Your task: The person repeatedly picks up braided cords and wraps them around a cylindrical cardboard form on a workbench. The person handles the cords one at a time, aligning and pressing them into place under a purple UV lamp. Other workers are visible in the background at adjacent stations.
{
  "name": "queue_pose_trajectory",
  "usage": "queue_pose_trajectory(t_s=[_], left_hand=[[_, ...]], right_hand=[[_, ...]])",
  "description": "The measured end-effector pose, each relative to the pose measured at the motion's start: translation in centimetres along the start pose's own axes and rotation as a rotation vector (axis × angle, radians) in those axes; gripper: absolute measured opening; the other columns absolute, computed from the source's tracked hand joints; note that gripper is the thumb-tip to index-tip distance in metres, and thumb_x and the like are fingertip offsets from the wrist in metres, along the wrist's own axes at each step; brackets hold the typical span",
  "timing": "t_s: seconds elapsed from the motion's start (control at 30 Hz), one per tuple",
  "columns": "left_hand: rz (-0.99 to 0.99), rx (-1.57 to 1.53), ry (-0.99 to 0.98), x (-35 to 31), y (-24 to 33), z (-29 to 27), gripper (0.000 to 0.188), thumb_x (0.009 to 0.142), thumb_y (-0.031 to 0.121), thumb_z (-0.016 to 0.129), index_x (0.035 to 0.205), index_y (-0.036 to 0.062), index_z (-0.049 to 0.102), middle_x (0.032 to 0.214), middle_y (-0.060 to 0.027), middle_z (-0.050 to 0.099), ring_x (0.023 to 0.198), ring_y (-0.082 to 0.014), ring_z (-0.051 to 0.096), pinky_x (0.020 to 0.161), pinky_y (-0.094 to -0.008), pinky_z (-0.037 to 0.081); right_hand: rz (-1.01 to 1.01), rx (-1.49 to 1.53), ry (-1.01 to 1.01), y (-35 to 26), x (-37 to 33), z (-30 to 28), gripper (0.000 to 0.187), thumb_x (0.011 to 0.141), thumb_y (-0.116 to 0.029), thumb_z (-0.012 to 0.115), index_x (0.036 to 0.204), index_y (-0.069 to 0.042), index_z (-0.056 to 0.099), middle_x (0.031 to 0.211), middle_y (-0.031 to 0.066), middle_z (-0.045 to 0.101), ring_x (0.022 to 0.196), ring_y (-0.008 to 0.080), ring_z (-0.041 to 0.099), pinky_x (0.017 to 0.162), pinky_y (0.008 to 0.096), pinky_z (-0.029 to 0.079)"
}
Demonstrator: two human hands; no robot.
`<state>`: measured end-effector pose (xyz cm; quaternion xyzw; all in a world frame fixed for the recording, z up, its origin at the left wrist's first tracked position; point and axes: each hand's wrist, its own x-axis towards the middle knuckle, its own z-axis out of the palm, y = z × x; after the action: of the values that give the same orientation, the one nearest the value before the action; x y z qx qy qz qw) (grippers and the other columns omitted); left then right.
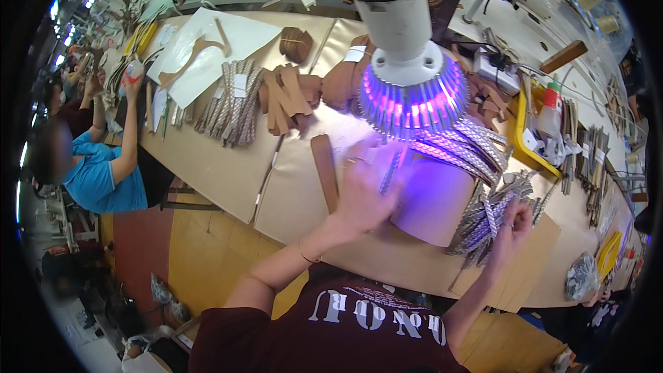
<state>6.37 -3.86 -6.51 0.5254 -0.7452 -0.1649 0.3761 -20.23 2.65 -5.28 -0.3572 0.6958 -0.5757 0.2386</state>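
Under the lamp, my left hand (366,193) is smeared by motion, so its fingers do not show clearly. It is beside a flat brown strip (323,171) and next to a short braided strap (392,171); whether it grips that strap cannot be told. My right hand (514,226) has its fingers drawn together at the right side of a loose heap of silvery braided straps (478,224). What sits between those fingers is too small to make out. A curved tan board (436,206) lies between my hands, with longer braided straps (461,152) behind it.
A lamp (407,83) glowing purple hangs low over the work. Bundled braided straps (233,107), brown strips (286,100) and a white sheet (200,52) lie along the table's left. At right stand a yellow tray (519,139) and a red-topped bottle (550,110). A co-worker (103,173) in blue sits left.
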Motion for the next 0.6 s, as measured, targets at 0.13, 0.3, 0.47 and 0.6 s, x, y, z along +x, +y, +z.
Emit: queue_pose_trajectory(t_s=[0.13, 0.3, 0.47, 0.6], left_hand=[[-0.355, 0.248, 0.299, -0.9, -6.4, -2.7, 0.035, 0.091, 0.015, 0.066, 0.122, 0.0012, 0.061, 0.104, -0.0140, 0.058, 0.092, -0.0252, 0.058, 0.082, -0.0371, 0.047], [-0.448, 0.081, 0.160, -1.9, -11.3, -4.2, 0.021, 0.094, 0.015, 0.063, 0.105, -0.0005, 0.070, 0.082, -0.0092, 0.057, 0.066, -0.0152, 0.056, 0.060, -0.0297, 0.046], [-0.452, 0.113, 0.050, -1.8, -12.0, -4.0, 0.020, 0.091, 0.015, 0.067, 0.105, 0.0006, 0.070, 0.084, -0.0079, 0.060, 0.066, -0.0136, 0.058, 0.059, -0.0288, 0.045], [-0.464, -0.110, 0.053, -1.7, -11.7, -4.1, 0.019, 0.087, 0.009, 0.070, 0.103, 0.0006, 0.065, 0.089, -0.0081, 0.063, 0.067, -0.0150, 0.058, 0.062, -0.0292, 0.047]], right_hand=[[0.033, -0.080, 0.034, -2.1, -1.6, -0.5, 0.025, 0.098, -0.014, 0.063, 0.078, -0.007, 0.049, 0.072, -0.0056, 0.045, 0.066, 0.0033, 0.037, 0.059, 0.0202, 0.030], [0.052, 0.020, -0.302, -6.9, -4.8, 1.9, 0.023, 0.089, -0.012, 0.072, 0.080, -0.006, 0.052, 0.071, -0.0048, 0.048, 0.062, 0.0031, 0.043, 0.056, 0.0203, 0.034], [-0.181, -0.292, -0.855, -10.7, -6.7, 5.7, 0.020, 0.086, -0.016, 0.075, 0.089, -0.004, 0.060, 0.072, 0.0040, 0.060, 0.060, 0.0146, 0.058, 0.057, 0.0280, 0.045], [-0.313, -0.452, -1.036, -10.2, -8.3, 10.1, 0.026, 0.089, -0.027, 0.070, 0.097, -0.004, 0.060, 0.083, 0.0114, 0.061, 0.073, 0.0292, 0.062, 0.064, 0.0383, 0.050]])
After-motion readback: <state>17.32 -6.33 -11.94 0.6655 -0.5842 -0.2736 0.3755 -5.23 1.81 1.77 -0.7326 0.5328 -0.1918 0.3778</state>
